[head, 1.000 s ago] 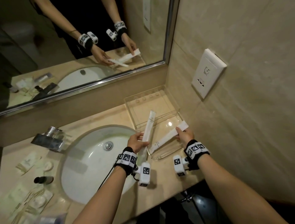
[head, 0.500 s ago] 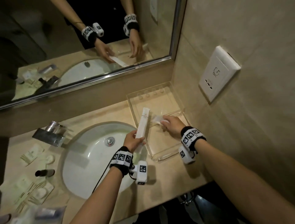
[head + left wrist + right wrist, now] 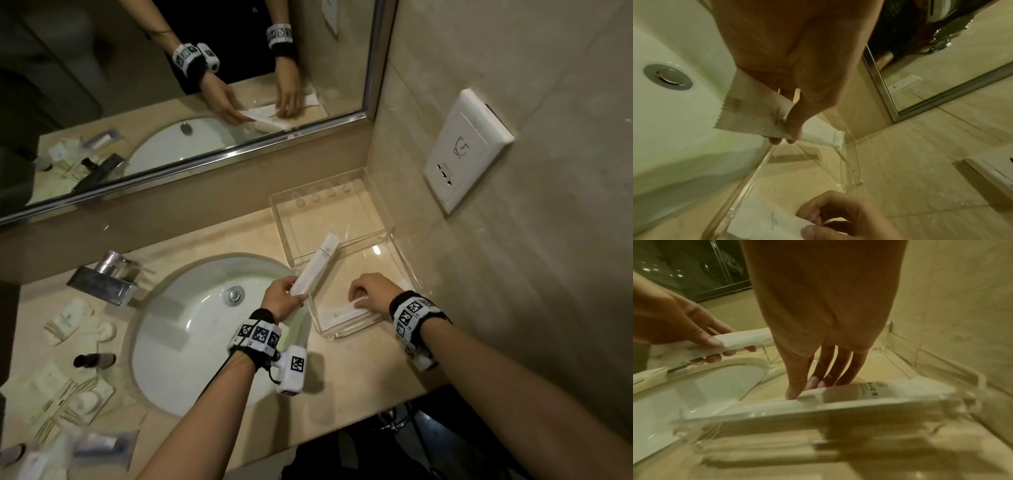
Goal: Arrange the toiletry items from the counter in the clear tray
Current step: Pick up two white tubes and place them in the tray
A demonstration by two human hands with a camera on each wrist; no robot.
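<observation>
Sachets long, white: left hand [image 3: 281, 301] grips raised sachet [image 3: 317, 267], right hand [image 3: 371, 291] pinches flat sachet [image 3: 349, 312] in clear tray [image 3: 342, 219].

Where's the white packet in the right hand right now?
Head view: the white packet lies in the near compartment of the clear tray, along its front wall, right of the sink, pinched by the right hand.

Head view: high, looking down at sink [image 3: 191, 342] lower left, clear tray [image 3: 329, 222] centre right. Left wrist view: close, facing tray, mirror [image 3: 941, 65] upper right. Right wrist view: nearest, low over tray's front wall. All three share tray.
</observation>
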